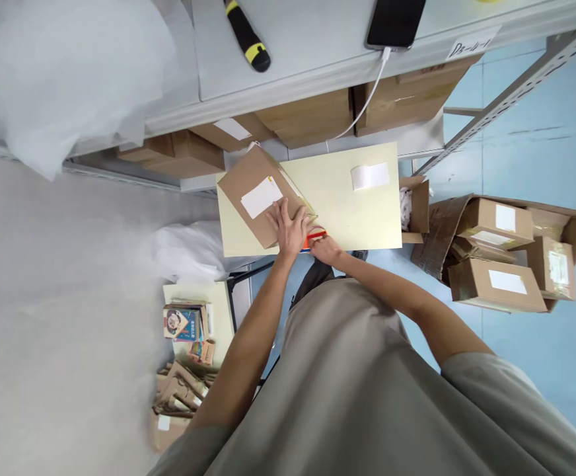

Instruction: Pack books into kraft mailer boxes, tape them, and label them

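A brown cardboard box [248, 178] with a white label [262, 197] lies at an angle on the left half of a pale yellow table [337, 218]. My left hand [288, 225] rests on the box's near right corner, palm down, its fingers spread over the cardboard and the label's edge. Just to the right, my right hand [325, 250] is closed round a red and blue tape dispenser [316, 235] at the table's near edge, against the box's corner. Much of the dispenser is hidden by my fingers. Shiny tape shows along the box's right side.
A roll of white labels [367, 176] lies on the table. Behind stands a shelf [308, 46] with a black-and-yellow handled tool [248, 39], a phone [396, 23] on a cable and several cartons. A large carton [441, 231] of boxes is right; books [186, 322] are lower left.
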Demonstrator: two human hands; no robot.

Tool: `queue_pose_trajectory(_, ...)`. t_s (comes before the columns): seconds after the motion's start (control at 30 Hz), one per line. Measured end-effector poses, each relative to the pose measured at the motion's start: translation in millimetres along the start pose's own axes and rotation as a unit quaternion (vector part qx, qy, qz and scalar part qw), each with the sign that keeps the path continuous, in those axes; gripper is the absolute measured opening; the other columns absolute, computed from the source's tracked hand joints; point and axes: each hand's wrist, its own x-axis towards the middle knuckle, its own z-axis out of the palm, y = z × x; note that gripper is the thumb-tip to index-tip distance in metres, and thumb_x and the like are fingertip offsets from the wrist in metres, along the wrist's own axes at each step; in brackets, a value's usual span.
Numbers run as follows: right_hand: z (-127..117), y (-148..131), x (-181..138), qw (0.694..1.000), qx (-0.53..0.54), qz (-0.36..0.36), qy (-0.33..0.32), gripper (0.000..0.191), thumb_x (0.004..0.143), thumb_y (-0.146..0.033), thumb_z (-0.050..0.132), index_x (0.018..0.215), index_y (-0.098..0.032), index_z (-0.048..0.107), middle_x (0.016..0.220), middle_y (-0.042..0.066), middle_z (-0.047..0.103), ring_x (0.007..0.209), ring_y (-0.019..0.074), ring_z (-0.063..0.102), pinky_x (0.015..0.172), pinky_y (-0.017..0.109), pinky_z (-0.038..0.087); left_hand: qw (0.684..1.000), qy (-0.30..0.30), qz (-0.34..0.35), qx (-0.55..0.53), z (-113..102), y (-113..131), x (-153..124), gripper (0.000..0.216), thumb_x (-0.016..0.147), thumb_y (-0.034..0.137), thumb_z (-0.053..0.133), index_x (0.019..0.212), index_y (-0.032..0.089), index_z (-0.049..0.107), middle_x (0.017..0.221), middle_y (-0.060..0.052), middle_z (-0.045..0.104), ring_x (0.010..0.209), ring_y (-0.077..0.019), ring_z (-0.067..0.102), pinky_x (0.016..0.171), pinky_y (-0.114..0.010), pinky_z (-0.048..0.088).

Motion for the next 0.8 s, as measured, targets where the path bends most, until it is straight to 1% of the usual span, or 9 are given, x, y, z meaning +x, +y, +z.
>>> queue_pose_trajectory(0.1, 19, 46, -54, 0.997, -0.013, 0.069, -0.022, 0.047, 0.113, -0.023, 0.046, 0.146, 0.009, 0.056, 0.118, 0.038, 0.078, 0.114, 0.0365, 0.081, 0.1, 0.044, 0.057, 1.0, 0.0, 0.027, -0.008, 4, -2, -8, 0.043, 0.11, 0.035, 0.061, 0.151, 0.027, 0.07, 0.184, -0.016, 0.03, 0.177, -0.0421, 0.001, 0.138, -0.077, 0.014)
queue_pose_trajectory(0.17, 28, 78, -89, 0.99, -0.026, 0.136, -0.031, 0.052, 0.116, -0.03, 0.042, 0.148, 0.01, 0.052, 0.12, 0.04, 0.077, 0.115, 0.0376, 0.08, 0.102, 0.044, 0.055, 0.999, 0.002, 0.037, -0.014, 6, -2, -10, 0.044, 0.107, 0.035, 0.065, 0.15, 0.025, 0.07, 0.184, -0.017, 0.03, 0.176, -0.0436, -0.001, 0.137, -0.078, 0.012)
queue_pose_trajectory(0.27, 28, 106, -115, 0.983, -0.044, 0.178, -0.012, 0.053, 0.119, -0.035, 0.036, 0.147, 0.007, 0.053, 0.122, 0.038, 0.077, 0.119, 0.0378, 0.078, 0.108, 0.045, 0.05, 0.998, 0.01, 0.047, -0.038, 8, -1, -9, 0.052, 0.101, 0.038, 0.077, 0.148, 0.018, 0.068, 0.184, -0.021, 0.026, 0.176, -0.0459, -0.003, 0.137, -0.077, 0.013)
queue_pose_trajectory(0.37, 17, 108, -103, 0.977, -0.03, 0.211, 0.011, 0.056, 0.12, -0.039, 0.034, 0.148, 0.007, 0.051, 0.119, 0.036, 0.078, 0.117, 0.0377, 0.079, 0.104, 0.043, 0.049, 0.996, 0.016, 0.06, -0.069, 11, -4, -7, 0.062, 0.096, 0.041, 0.086, 0.144, 0.009, 0.066, 0.183, -0.027, 0.024, 0.175, -0.0484, -0.004, 0.136, -0.078, 0.013)
queue_pose_trajectory(0.43, 5, 102, -85, 0.971, -0.011, 0.235, 0.031, 0.06, 0.12, -0.041, 0.034, 0.151, 0.008, 0.049, 0.116, 0.035, 0.079, 0.114, 0.037, 0.079, 0.099, 0.042, 0.05, 0.995, 0.014, 0.065, -0.075, 13, -6, -6, 0.066, 0.093, 0.041, 0.09, 0.144, 0.008, 0.065, 0.183, -0.028, 0.024, 0.174, -0.0494, -0.004, 0.136, -0.079, 0.014)
queue_pose_trajectory(0.5, -7, 96, -68, 0.967, 0.006, 0.25, 0.048, 0.06, 0.12, -0.042, 0.034, 0.151, 0.007, 0.048, 0.116, 0.034, 0.08, 0.113, 0.0362, 0.08, 0.098, 0.041, 0.049, 0.995, 0.01, 0.064, -0.069, 15, -8, -5, 0.068, 0.092, 0.039, 0.092, 0.146, 0.01, 0.064, 0.183, -0.028, 0.024, 0.174, -0.0495, -0.004, 0.135, -0.081, 0.012)
queue_pose_trajectory(0.57, -18, 93, -56, 0.966, 0.019, 0.253, 0.058, 0.059, 0.121, -0.042, 0.033, 0.149, 0.007, 0.05, 0.118, 0.034, 0.079, 0.113, 0.0361, 0.079, 0.098, 0.041, 0.049, 0.996, 0.011, 0.058, -0.06, 15, -8, -5, 0.062, 0.096, 0.034, 0.087, 0.149, 0.012, 0.064, 0.183, -0.027, 0.025, 0.175, -0.0478, -0.004, 0.134, -0.082, 0.01)
queue_pose_trajectory(0.67, -31, 90, -46, 0.965, 0.026, 0.252, 0.06, 0.06, 0.121, -0.042, 0.03, 0.147, 0.007, 0.052, 0.12, 0.035, 0.078, 0.113, 0.0365, 0.078, 0.099, 0.042, 0.048, 0.998, 0.018, 0.041, -0.052, 15, -6, -5, 0.047, 0.103, 0.025, 0.075, 0.149, 0.017, 0.065, 0.183, -0.023, 0.029, 0.177, -0.0409, 0.0, 0.137, -0.078, 0.007)
queue_pose_trajectory(0.8, -43, 81, -36, 0.964, 0.032, 0.257, 0.055, 0.06, 0.121, -0.041, 0.03, 0.147, 0.007, 0.054, 0.12, 0.035, 0.077, 0.112, 0.0369, 0.077, 0.096, 0.042, 0.049, 0.998, 0.021, 0.03, -0.047, 12, -2, -5, 0.043, 0.104, 0.022, 0.071, 0.147, 0.024, 0.068, 0.183, -0.018, 0.033, 0.177, -0.0364, 0.006, 0.14, -0.072, 0.007)
